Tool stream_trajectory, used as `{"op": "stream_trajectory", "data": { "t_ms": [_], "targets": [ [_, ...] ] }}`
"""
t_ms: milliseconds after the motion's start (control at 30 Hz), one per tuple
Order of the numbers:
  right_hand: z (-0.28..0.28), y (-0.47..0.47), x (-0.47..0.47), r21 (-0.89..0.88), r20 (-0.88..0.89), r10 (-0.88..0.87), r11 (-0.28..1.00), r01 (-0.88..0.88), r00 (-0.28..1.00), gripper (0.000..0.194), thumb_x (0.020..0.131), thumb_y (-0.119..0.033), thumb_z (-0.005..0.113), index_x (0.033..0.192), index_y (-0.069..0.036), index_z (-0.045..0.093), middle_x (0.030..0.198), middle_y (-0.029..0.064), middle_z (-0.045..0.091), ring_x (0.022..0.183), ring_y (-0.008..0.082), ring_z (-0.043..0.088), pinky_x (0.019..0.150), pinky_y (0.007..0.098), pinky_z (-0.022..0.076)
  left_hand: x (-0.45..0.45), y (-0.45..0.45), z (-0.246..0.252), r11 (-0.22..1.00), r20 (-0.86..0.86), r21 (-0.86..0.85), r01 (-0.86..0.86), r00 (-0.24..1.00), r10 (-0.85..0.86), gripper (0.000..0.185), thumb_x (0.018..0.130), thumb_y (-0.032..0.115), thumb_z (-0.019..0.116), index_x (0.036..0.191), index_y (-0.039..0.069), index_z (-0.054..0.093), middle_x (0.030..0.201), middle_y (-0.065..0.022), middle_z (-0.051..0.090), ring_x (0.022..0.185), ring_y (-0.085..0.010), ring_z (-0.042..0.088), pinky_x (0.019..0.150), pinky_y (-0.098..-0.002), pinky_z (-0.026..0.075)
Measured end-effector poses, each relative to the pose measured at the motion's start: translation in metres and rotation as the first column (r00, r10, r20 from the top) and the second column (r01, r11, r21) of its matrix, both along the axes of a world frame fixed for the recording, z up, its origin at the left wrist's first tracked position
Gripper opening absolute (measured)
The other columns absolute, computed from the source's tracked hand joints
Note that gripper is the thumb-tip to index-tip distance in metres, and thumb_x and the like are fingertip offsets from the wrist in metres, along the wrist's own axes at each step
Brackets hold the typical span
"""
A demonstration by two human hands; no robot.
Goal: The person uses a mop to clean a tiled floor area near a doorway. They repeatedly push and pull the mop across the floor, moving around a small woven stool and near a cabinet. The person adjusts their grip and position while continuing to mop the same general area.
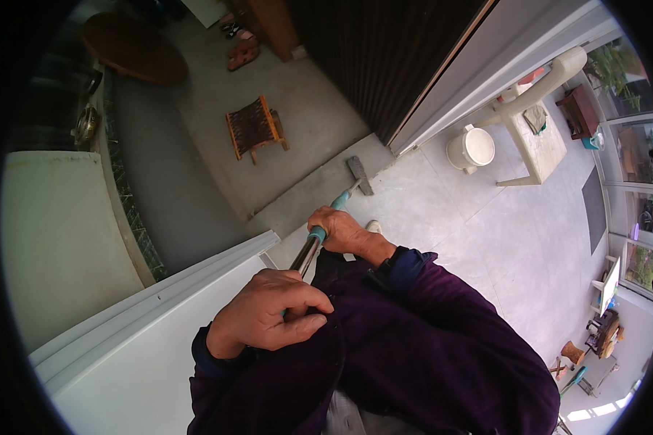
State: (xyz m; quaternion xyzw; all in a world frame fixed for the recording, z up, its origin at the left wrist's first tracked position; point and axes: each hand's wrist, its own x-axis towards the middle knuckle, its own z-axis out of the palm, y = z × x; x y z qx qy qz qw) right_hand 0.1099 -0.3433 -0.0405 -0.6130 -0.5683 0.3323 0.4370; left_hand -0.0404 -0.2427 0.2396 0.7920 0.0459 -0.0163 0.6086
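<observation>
A mop with a narrow grey head (361,175) rests at the step by the doorway, where the floor changes level. Its handle (305,255) is metal with teal parts and runs back toward my body. My right hand (337,225) is wrapped around the handle at a teal section, nearer the head. Closer to my chest, my left hand (275,310) is curled over the handle's upper end, with thumb and forefinger showing; the end itself is mostly hidden under the palm.
A low folding stool (253,129) and sandals (243,54) stand inside. At right are a lidded white bucket (471,149), a pale chair (544,144) with a cloth (535,118), and a grey mat (593,211). A white door frame (158,293) borders the lower left.
</observation>
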Motion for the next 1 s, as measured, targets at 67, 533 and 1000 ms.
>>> {"op": "stream_trajectory", "data": {
  "t_ms": [67,533,1000],
  "targets": [
    [0.01,-0.008,0.009,0.003,0.017,-0.002,1.0,0.002,1.0,0.023,0.07,0.001,0.072,0.089,-0.009,0.066,0.094,0.0118,0.07,0.101,0.0385,0.067,0.083,0.0485,0.0553,0.002,-0.003,0.005,0.999,0.067,-0.043,0.012,0.998,-0.009,0.025,0.073,-0.003,0.077,0.097,0.002,0.074,0.06,-0.0004,0.058,0.059,-0.0197,0.059,0.062,-0.0362,0.048],
    [-0.039,-0.006,0.018,-0.027,0.05,0.017,1.0,-0.016,0.999,0.02,0.074,-0.003,0.076,0.086,-0.012,0.063,0.087,0.0077,0.066,0.092,0.0353,0.063,0.08,0.0453,0.0529,-0.001,-0.023,-0.055,0.938,0.138,-0.055,-0.342,0.928,0.347,0.012,0.086,0.001,0.071,0.096,0.005,0.074,0.07,-0.0011,0.066,0.062,-0.0145,0.058,0.06,-0.0311,0.046],
    [-0.015,0.122,-0.127,0.212,-0.193,0.43,0.896,-0.39,0.882,0.024,0.076,0.001,0.076,0.093,-0.009,0.063,0.092,0.0083,0.065,0.094,0.0343,0.062,0.082,0.0442,0.052,-0.075,0.016,-0.011,0.89,0.123,0.257,-0.378,0.926,0.358,0.011,0.085,0.01,0.079,0.092,0.01,0.071,0.062,-0.0006,0.061,0.055,-0.0189,0.061,0.056,-0.034,0.046]
  ]
}}
